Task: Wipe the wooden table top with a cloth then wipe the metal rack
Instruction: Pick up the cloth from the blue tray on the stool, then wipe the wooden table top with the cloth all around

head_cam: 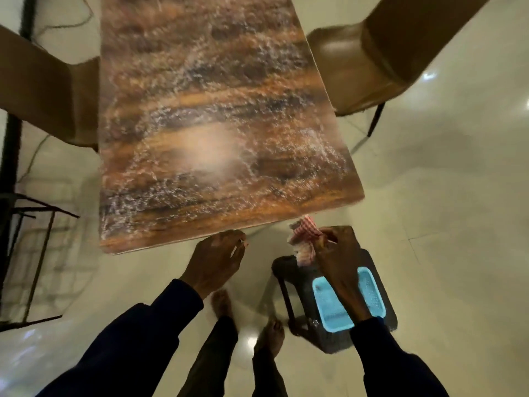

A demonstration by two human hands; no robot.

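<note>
Left of the wooden table top (206, 110) we note the metal rack (34, 253). At the top's near edge our left hand (217, 259) lies relaxed, holding nothing. Off its near right corner the checked cloth (303, 239) hangs pinched in our right hand (337, 253); we judge it light, limp, best gripped bunched. No writing legible.
</note>
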